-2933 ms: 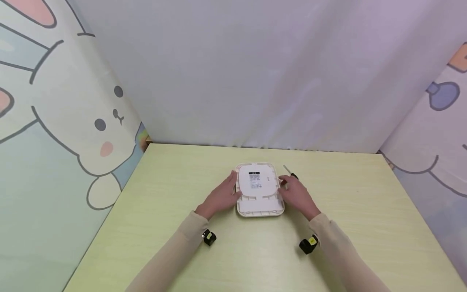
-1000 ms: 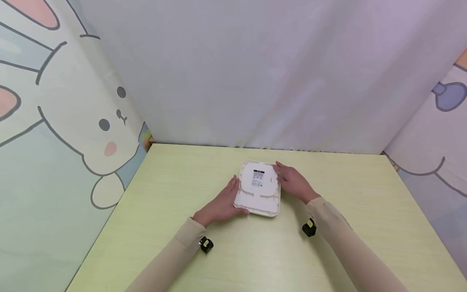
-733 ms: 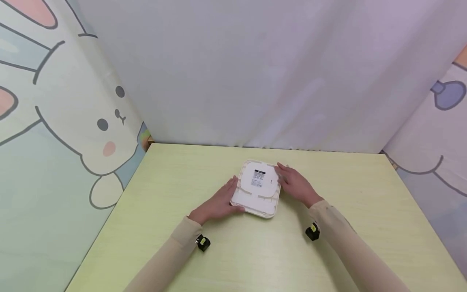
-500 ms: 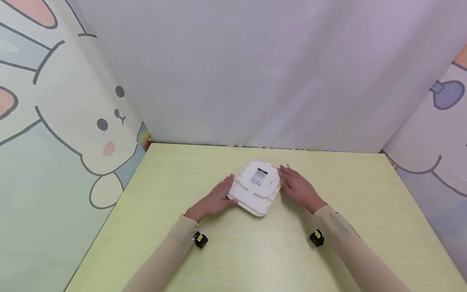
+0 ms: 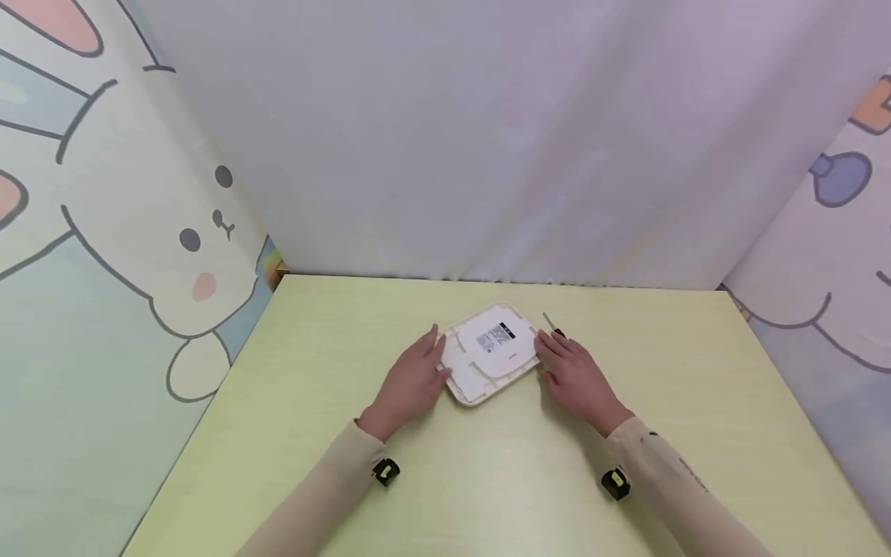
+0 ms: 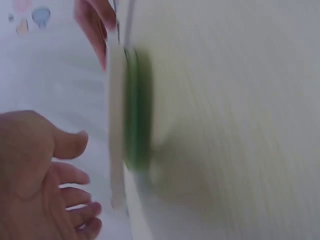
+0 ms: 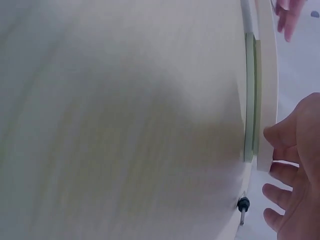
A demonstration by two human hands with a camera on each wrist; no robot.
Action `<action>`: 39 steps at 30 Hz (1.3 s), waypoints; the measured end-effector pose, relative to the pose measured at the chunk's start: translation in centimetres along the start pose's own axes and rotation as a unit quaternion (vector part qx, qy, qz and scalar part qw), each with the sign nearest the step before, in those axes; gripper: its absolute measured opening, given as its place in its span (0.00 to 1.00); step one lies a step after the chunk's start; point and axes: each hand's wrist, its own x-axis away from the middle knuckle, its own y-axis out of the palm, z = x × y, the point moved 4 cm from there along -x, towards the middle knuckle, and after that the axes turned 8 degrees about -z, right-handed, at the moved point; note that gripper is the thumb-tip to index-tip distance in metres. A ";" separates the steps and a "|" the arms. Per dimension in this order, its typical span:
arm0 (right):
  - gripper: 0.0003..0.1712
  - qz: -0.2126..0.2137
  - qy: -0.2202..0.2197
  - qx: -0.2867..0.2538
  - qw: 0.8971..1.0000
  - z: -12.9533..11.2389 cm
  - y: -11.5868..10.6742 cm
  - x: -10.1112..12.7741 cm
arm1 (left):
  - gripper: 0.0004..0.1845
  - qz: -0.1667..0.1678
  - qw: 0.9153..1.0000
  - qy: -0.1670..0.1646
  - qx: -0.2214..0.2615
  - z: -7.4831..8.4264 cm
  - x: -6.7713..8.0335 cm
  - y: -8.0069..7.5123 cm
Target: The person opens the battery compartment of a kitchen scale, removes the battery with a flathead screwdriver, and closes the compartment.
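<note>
A white, rounded-rectangular plastic device (image 5: 473, 379) lies label side up, turned at a slant. From the side, green-tinted layers (image 6: 137, 110) show beneath its white slab (image 6: 116, 130). My left hand (image 5: 411, 379) is at its left end, fingers loosely bent. In the left wrist view a gap separates that hand (image 6: 35, 175) from the slab. My right hand (image 5: 578, 383) holds the opposite corner; in the right wrist view, thumb and fingers (image 7: 285, 172) meet the slab's edge. Just beyond the right fingers lies a small screwdriver (image 5: 550, 321), its dark handle partly hidden.
The device is on a pale wooden table (image 5: 348, 325). A plain light curtain (image 5: 445, 139) hangs along the back edge, and cartoon-printed cloth (image 5: 125, 232) stands at the left and right. Small black cameras (image 5: 386, 471) sit under both wrists.
The device has turned clockwise from upright to a slant. Both hands moved with it, the right sliding nearer and the left farther back. The screwdriver shows again past the right hand.
</note>
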 end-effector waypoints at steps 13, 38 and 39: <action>0.25 0.035 0.007 0.027 0.999 -0.7 -0.1 0.3 | 0.58 -0.069 0.997 -0.017 -0.014 2.1 -0.4 1.6; 0.17 0.056 -0.063 0.023 0.996 -2.9 -0.3 1.2 | 0.38 -0.052 0.998 0.028 -0.035 -0.2 -1.6 0.5; 0.17 0.054 -0.059 0.015 0.997 -2.9 -0.2 1.0 | 0.38 -0.049 0.998 0.028 -0.034 -0.3 -1.6 0.5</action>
